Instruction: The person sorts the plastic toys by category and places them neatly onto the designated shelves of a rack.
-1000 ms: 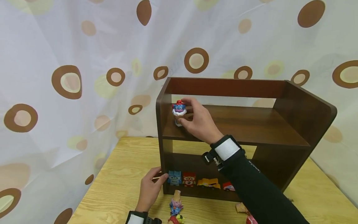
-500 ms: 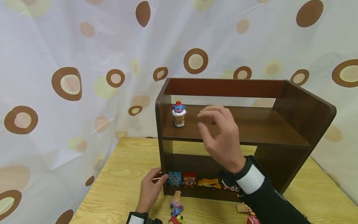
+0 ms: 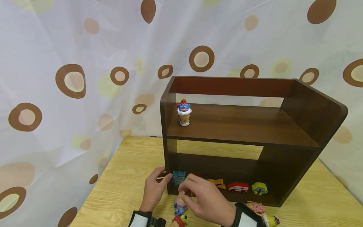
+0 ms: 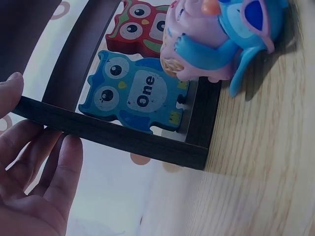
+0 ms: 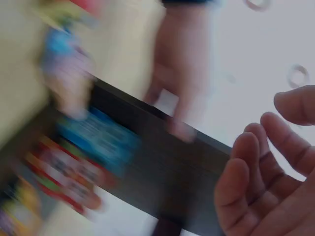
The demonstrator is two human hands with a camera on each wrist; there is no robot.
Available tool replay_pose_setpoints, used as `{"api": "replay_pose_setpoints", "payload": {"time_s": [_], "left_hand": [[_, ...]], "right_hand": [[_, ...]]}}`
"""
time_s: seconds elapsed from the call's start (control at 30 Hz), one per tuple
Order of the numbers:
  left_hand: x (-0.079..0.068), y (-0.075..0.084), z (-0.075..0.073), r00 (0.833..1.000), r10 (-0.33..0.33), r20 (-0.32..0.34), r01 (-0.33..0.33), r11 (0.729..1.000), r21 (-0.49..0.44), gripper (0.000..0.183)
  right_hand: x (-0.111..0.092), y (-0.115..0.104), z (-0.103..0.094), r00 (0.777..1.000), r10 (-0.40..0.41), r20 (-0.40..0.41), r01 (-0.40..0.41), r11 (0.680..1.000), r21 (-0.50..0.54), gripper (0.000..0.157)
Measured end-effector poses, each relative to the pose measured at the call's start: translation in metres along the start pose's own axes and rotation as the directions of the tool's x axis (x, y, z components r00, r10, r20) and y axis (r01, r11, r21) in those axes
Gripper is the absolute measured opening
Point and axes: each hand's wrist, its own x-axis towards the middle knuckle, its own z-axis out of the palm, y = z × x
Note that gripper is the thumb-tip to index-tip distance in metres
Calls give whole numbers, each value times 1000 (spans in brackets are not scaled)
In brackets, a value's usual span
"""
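My left hand (image 3: pixel 153 190) grips the left side panel of a dark brown two-tier shelf (image 3: pixel 244 126), thumb on one face and fingers on the other in the left wrist view. My right hand (image 3: pixel 208 200) holds nothing; its fingers are loosely bent above a pink-and-blue figurine (image 4: pixel 206 49) lying on the table before the shelf. A blue-headed figurine in an ice-cream cone (image 3: pixel 184 113) stands upright at the upper tier's left end. In the lower tier, a blue owl block (image 4: pixel 142 93) marked "One" stands beside a red owl block (image 4: pixel 140 29).
Farther right in the lower tier are a yellow vehicle (image 3: pixel 217 183), a red-and-white ambulance (image 3: pixel 239 187) and a tree block (image 3: pixel 259 188). A red-and-yellow figurine (image 3: pixel 178 221) lies at the front edge of view. Pink (image 3: pixel 256 206) and yellow (image 3: pixel 271 220) figurines lie front right.
My right hand has let go of the cone figurine on the upper tier, drawn back right, then come down to the figurines on the table. My left hand has stayed on the side panel.
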Motion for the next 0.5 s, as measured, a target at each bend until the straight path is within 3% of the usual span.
{"api": "replay_pose_setpoints", "payload": {"time_s": [0.1,0.23,0.4,0.5], "left_hand": [[0,1,0,1000,-6,9,6,1000,-17,31],[-1,3,0,1000,-1,18,2,999,-32,32],[-2,5,0,1000,7,20,-6,999,-34,33],[-2,5,0,1000,4,15,-4,1000,-27,32]], "right_hand": [[-7,13,27,979,127,162,-132,991,26,12],[-14,25,57,929,213,303,-204,977,-63,26],[-21,29,81,893,292,343,-233,951,-203,40],[-25,31,90,891,310,332,-252,946,-206,45]]}}
